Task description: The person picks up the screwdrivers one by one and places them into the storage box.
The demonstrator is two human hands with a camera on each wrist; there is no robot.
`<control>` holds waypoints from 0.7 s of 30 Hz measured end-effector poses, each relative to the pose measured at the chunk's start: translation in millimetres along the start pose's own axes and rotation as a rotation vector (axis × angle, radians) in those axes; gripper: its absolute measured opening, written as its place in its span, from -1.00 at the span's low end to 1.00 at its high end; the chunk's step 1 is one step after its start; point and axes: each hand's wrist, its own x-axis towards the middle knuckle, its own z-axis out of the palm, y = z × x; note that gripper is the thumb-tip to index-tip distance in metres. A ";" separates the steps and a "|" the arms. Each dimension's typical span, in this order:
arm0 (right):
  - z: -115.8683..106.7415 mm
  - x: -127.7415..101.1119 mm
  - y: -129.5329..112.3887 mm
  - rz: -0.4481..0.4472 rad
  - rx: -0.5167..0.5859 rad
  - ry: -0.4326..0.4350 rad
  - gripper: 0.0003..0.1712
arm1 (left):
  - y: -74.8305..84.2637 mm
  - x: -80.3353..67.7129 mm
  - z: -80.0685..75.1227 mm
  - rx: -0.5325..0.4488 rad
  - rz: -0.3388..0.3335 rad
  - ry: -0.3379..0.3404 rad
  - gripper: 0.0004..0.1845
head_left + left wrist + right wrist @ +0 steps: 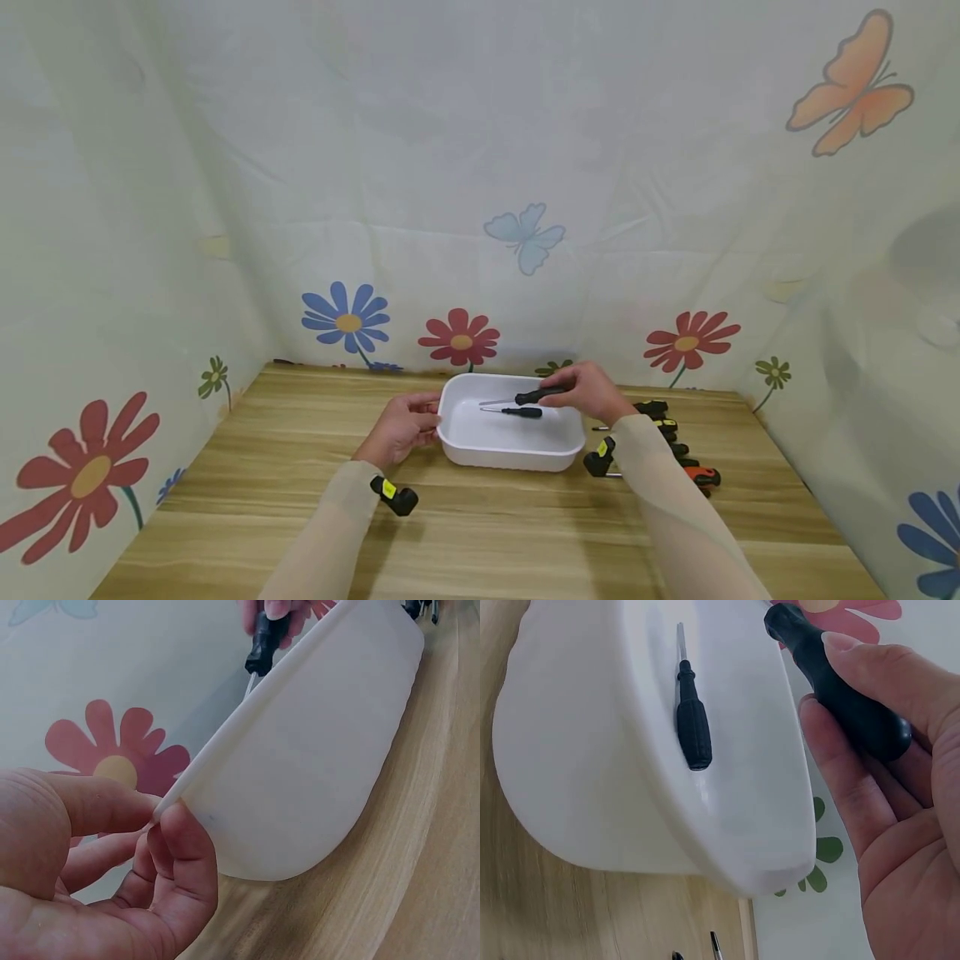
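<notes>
A: So, from the near side, what lies on the wooden tabletop point(465, 533)?

B: A white tray point(510, 459) is the centre of the clock. Between three and four o'clock from it lies a cluster of tools, one with an orange-red handle point(703, 476). The right sleeve point(675, 508) hides part of it, so I can't count them. That side probably suits the right arm's reach.

A: And the left hand point(401, 429)?

B: At nine o'clock, pinching the tray's rim between thumb and fingers. I'd say that's to stop it sliding.

A: Anything inside?

B: A small screwdriver point(694, 720) rests on the tray floor, its shaft towards nine. Lying lengthwise, it seems to leave space alongside.

A: What's just beyond that?

B: A second screwdriver point(531, 397), over the tray. The right hand point(588, 392), at two o'clock, grasps its black handle with thumb and fingers, and its shaft also points about nine. Gripping the handle's rear leaves the shaft clear, presumably for control. Whether the tip touches the tray, I can't tell.

A: Farthest off?

B: At twelve, a patterned cloth point(427, 167) hangs behind the table, likely as a screen.
</notes>
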 end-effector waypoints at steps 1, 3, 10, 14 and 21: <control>0.9 0.5 -0.6 0.007 -0.001 -0.001 -0.67 | -0.3 -0.5 0.1 0.001 0.003 0.001 -0.48; 2.7 2.0 -0.9 0.022 0.003 -0.003 -0.68 | -0.9 -0.8 0.2 0.003 0.005 0.006 -0.48; 7.3 7.8 1.3 0.056 0.000 -0.021 -0.66 | -1.3 -2.7 1.6 0.007 0.004 0.017 -0.48; 10.5 10.6 2.3 0.085 -0.012 -0.027 -0.66 | -1.1 -4.1 2.0 0.012 0.004 0.026 -0.48; 14.9 12.7 -0.9 0.118 -0.046 -0.053 -0.67 | -1.4 -5.0 2.0 0.016 0.009 0.027 -0.49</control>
